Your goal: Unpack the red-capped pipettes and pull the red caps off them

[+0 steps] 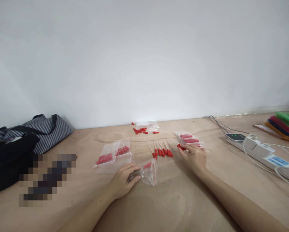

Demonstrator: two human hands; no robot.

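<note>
Shows two bare hands, set well apart on a wooden surface [156, 209]. In the left hand [125, 178], clamped between fingers and thumb: one clear bag [148, 176], long axis running left to right, zip edge directed right. Within it, one red end [147, 165], slanting up to the right; remainder too unclear to tell. In the right hand [194, 158], gripped near the red end: one red-tipped stick [180, 147], pale shaft pointing away and to the left. Between the hands, slightly farther off: a fan of about seven loose sticks [162, 152], overlapping, red ends toward the viewer, shafts toward the wall [144, 64] with a leftward lean. Beyond the left hand: two filled bags [104, 158], about five red ends in the nearer. Just beside the right hand: a stack of bags [191, 140], at least two, partly covered by the fingers. Near the wall: roughly ten red tips [145, 132], pointing variously. At far right: one power strip [277, 160].
</note>
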